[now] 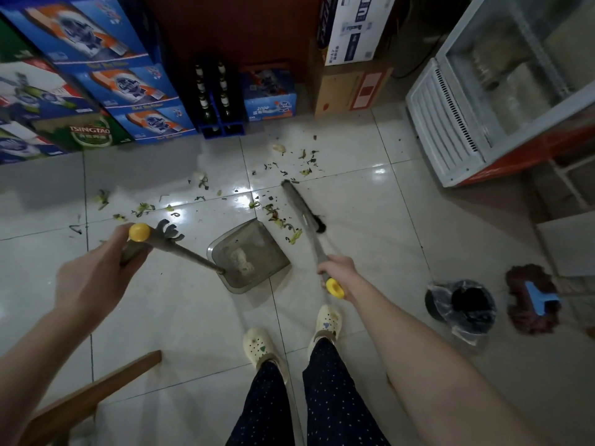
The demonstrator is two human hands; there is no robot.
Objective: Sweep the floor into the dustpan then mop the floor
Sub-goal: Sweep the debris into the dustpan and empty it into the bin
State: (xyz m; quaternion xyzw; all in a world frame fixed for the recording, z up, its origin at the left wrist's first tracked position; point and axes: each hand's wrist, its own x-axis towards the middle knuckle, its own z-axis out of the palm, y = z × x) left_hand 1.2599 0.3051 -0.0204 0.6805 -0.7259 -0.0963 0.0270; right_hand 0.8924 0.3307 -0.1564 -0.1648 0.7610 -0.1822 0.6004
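Dustpan [249,257] rests on the floor [180,317], its lip just beside a line of scraps [283,225], with the broom [304,206] head behind them; I judge short, low strokes toward the lip, pan pressed flat, would work best. The left hand [93,272] is curled round the pan's handle under its yellow cap, the right hand [338,273] round the broom's handle by its yellow end. More scraps lie farther out, and the mop [533,299] lies well apart.

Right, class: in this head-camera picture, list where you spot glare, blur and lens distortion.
Head view: bright glare spots gleam on the glossy floor beyond the dustpan; the broom looks slightly smeared, probably motion blur; wide-angle distortion tilts the beer cartons at left and the cooler at right; the corners darken.
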